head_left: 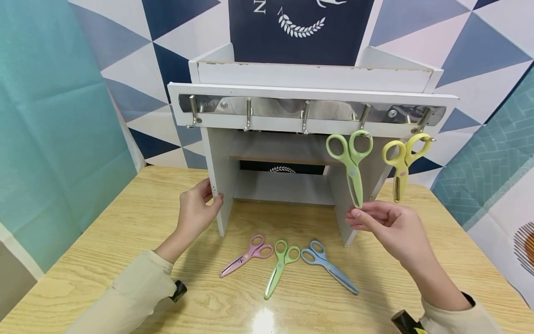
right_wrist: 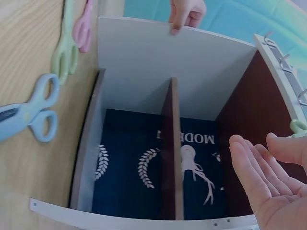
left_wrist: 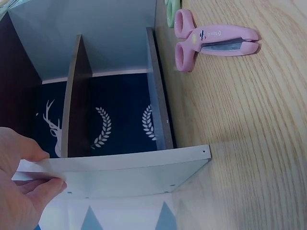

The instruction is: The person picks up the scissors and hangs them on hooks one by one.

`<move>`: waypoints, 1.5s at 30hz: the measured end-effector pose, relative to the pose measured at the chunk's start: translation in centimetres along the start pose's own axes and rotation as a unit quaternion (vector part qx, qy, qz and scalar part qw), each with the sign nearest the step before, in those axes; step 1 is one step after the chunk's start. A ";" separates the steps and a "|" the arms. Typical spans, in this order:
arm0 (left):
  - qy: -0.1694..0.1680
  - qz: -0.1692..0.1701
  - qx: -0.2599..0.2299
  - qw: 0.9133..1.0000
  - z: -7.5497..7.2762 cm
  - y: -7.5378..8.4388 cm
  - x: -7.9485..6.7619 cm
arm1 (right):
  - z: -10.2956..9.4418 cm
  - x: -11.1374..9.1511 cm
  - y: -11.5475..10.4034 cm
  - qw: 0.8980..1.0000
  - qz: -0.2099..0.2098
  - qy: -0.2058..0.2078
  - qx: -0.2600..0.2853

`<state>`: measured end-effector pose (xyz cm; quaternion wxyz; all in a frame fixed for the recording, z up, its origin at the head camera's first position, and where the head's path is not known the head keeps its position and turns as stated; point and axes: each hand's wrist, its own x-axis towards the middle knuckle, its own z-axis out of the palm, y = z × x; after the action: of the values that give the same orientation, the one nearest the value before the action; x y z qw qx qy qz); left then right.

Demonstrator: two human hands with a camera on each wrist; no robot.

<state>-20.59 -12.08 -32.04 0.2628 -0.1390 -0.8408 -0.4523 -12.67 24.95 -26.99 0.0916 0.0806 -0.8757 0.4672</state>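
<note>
A white shelf unit (head_left: 285,188) stands on the table with a hook rail (head_left: 267,109) across its upper front. My left hand (head_left: 197,208) grips the front edge of its left side panel (left_wrist: 115,165), thumb and fingers on opposite faces. From two hooks at the right hang green scissors (head_left: 353,174) and yellow scissors (head_left: 401,162), handles up. My right hand (head_left: 390,232) is right at the tip of the hanging green scissors, its fingers nearly straight in the right wrist view. Pink scissors (head_left: 247,257), a second green pair (head_left: 277,273) and blue scissors (head_left: 329,265) lie before the unit.
The wooden table (head_left: 137,222) runs up to a wall with a triangle pattern (head_left: 162,93). Teal cloth (head_left: 54,116) hangs at the left. The other hooks on the rail hold nothing. Two inner shelves (head_left: 283,153) cross the unit.
</note>
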 end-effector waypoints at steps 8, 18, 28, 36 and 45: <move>0.002 0.004 0.001 1.000 0.1 -0.1 0.0 | 0.9 -0.3 1.0 0.999 -0.010 -0.028 -0.028; 0.002 0.002 0.003 1.000 0.0 0.0 0.1 | 1.9 -0.5 2.5 0.998 -0.002 -0.048 -0.047; 0.001 0.000 -0.002 1.000 0.0 -0.1 0.0 | 2.5 -0.9 3.2 0.995 0.025 -0.065 -0.071; 0.000 -0.005 -0.006 1.000 0.1 0.0 0.0 | 2.8 -1.1 4.3 0.991 0.043 -0.091 -0.086; 0.000 -0.003 -0.005 1.000 0.1 0.0 0.0 | 3.2 -1.4 5.5 0.984 0.016 -0.119 -0.132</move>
<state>-20.64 -12.05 -32.09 0.2606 -0.1384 -0.8388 -0.4575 -12.84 25.39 -33.49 -0.0114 0.1086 -0.9355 0.3361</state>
